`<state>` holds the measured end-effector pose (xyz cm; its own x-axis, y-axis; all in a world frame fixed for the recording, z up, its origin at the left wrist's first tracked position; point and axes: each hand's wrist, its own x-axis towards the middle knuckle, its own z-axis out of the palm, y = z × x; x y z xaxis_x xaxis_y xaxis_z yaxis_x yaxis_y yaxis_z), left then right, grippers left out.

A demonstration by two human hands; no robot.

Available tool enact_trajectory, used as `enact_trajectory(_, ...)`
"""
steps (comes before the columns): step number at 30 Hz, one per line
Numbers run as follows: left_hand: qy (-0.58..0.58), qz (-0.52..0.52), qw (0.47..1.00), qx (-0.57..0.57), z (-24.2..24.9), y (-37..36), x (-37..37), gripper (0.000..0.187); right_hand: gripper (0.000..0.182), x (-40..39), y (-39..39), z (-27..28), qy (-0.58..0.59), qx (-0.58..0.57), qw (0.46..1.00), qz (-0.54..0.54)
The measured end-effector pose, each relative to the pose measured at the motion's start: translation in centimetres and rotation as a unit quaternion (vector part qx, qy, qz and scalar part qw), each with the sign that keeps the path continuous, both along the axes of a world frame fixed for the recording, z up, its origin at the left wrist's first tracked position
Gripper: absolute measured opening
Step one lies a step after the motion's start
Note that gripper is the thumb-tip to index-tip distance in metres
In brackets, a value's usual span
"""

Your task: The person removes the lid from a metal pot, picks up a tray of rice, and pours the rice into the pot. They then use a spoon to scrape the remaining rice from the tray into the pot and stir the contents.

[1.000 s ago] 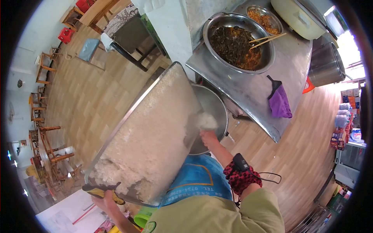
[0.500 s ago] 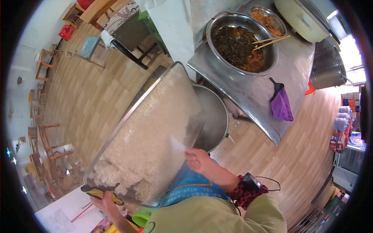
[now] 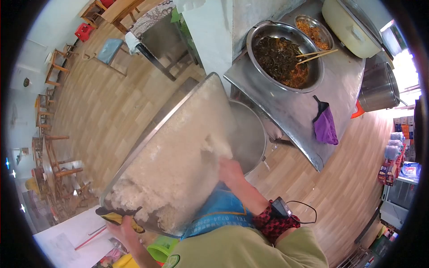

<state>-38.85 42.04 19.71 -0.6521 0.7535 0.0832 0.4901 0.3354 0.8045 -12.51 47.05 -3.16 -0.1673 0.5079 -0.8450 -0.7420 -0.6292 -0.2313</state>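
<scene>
A large metal tray (image 3: 167, 117) full of cooked white rice (image 3: 167, 152) tilts down to the right, its far side over a steaming metal pot (image 3: 251, 134). My left hand (image 3: 124, 228) is closed around the tray's near left edge through a black and yellow cloth (image 3: 112, 217). On the tray's right side, my right hand (image 3: 230, 172) is closed at the rice, with a loose lump of rice just beyond the fingers. The white flat paddle in that hand is mostly lost in rice and steam. A blue apron (image 3: 216, 214) hangs below the tray.
On the metal table (image 3: 286, 109) stand a large bowl of dark greens (image 3: 254, 49) with chopsticks (image 3: 317, 56), a smaller bowl (image 3: 328, 42) and a cream pot (image 3: 346, 29). A purple cloth (image 3: 325, 125) lies there too. Stools (image 3: 109, 51) stand at the left.
My right hand has moved a little up and right, and the white paddle has gone into the rice. Rice is heaped up near the pot side. My left hand keeps its hold.
</scene>
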Motion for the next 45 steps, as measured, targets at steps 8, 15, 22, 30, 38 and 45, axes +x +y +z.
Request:
enact_trajectory(8, 0.01, 0.01, 1.0, -0.009, 0.4, 0.1, 0.9, 0.044, 0.027, 7.2, -2.9, -2.0, 0.079, -0.022, 0.995, 0.052)
enact_trajectory(15, -0.002, 0.003, 1.0, -0.02, 0.7, 0.4, 1.5, 0.046, 0.033, 7.3, -6.6, 5.2, 0.146, 0.025, 0.937, 0.315)
enact_trajectory(22, 0.0, -0.016, 1.0, -0.017, 0.2, 0.4, 1.0, 0.046, 0.034, 0.2, -7.4, 4.8, -0.082, 0.045, 0.94, 0.327)
enact_trajectory(30, -0.016, 0.007, 1.0, -0.002, -0.8, 0.0, -0.3, 0.05, 0.037, -2.0, -7.2, 2.5, -0.148, 0.029, 0.952, 0.268)
enact_trajectory(38, -0.026, -0.014, 0.999, -0.017, -1.0, -1.3, -2.1, 0.043, 0.027, 0.1, -8.8, -13.2, -0.63, 0.507, 0.522, 0.273)
enact_trajectory(45, -0.057, -0.03, 0.998, -0.01, -1.0, -1.3, -2.7, 0.041, 0.025, 7.6, -4.5, -5.9, -0.001, 0.052, 0.979, 0.199)
